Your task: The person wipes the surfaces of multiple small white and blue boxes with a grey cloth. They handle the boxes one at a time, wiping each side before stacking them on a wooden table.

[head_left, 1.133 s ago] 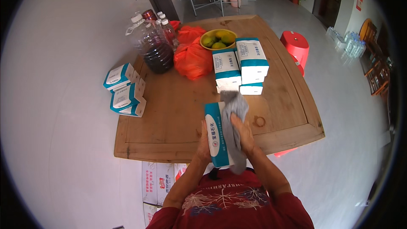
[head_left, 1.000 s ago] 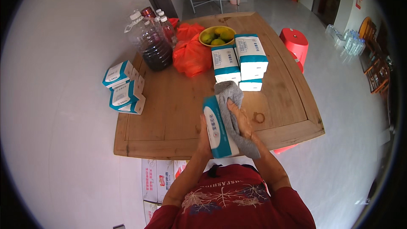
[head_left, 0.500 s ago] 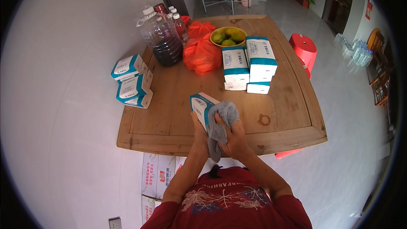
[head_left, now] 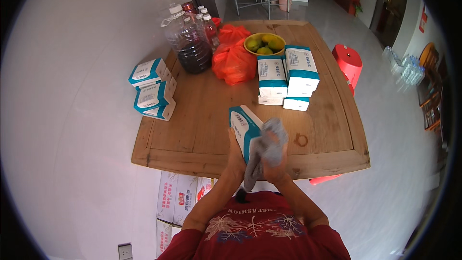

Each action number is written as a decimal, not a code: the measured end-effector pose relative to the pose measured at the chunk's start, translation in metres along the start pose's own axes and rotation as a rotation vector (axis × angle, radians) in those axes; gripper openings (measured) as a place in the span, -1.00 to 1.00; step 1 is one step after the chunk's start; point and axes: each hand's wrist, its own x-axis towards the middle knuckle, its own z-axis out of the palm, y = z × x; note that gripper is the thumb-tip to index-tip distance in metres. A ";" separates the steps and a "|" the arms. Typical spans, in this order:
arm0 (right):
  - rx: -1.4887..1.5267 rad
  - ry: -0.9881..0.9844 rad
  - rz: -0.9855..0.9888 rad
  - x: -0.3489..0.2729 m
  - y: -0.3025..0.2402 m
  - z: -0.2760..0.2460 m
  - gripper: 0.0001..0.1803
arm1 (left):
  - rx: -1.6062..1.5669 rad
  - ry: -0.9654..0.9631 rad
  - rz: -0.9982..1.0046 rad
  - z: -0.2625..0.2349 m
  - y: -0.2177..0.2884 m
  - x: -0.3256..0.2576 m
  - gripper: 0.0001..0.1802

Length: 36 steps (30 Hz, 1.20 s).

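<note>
Above the near edge of the wooden table, my left hand (head_left: 235, 151) holds a white and teal tissue pack (head_left: 244, 127) from its left side and below. The pack is tilted, with its far end pointing up and left. My right hand (head_left: 275, 166) grips a grey cloth (head_left: 270, 147) against the pack's right side; the cloth is smeared by motion and covers most of the fingers. Part of the cloth hangs down between my wrists. Farther off stands a stack of similar tissue packs (head_left: 301, 70) on the right, and another stack (head_left: 153, 95) sits at the table's left edge.
On the wooden table (head_left: 207, 130) are a large jug of dark liquid (head_left: 192, 50), smaller bottles (head_left: 210, 29), a red plastic bag (head_left: 235, 62) and a yellow bowl (head_left: 248, 48) of green-yellow fruit. A red stool (head_left: 347, 60) stands right of it. Cartons (head_left: 175, 197) lie below the near edge.
Both hands, with the tissue pack and the cloth, have shifted slightly right in the picture. The cloth has moved along the pack's right side and is now blurred.
</note>
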 end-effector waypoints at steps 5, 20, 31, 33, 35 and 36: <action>0.733 -0.156 0.656 0.030 -0.032 -0.037 -0.60 | 0.130 -0.028 -0.114 -0.007 0.004 0.003 -0.18; 0.196 -0.469 0.743 0.084 -0.022 -0.070 -0.54 | 1.059 -0.164 0.297 0.009 0.029 -0.029 -0.21; -0.307 -0.681 0.301 0.092 -0.067 -0.051 -0.39 | 1.509 -0.246 0.667 -0.010 0.025 -0.022 -0.22; -0.131 -0.665 0.549 0.092 -0.064 -0.062 -0.38 | 1.418 -0.271 0.621 -0.002 0.025 -0.026 -0.21; 0.005 -0.652 0.781 0.082 -0.046 -0.077 -0.39 | 1.336 -0.351 0.621 0.001 0.025 -0.028 -0.18; 0.074 -0.644 0.895 0.075 -0.034 -0.082 -0.39 | 1.346 -0.373 0.640 0.000 0.026 -0.028 -0.16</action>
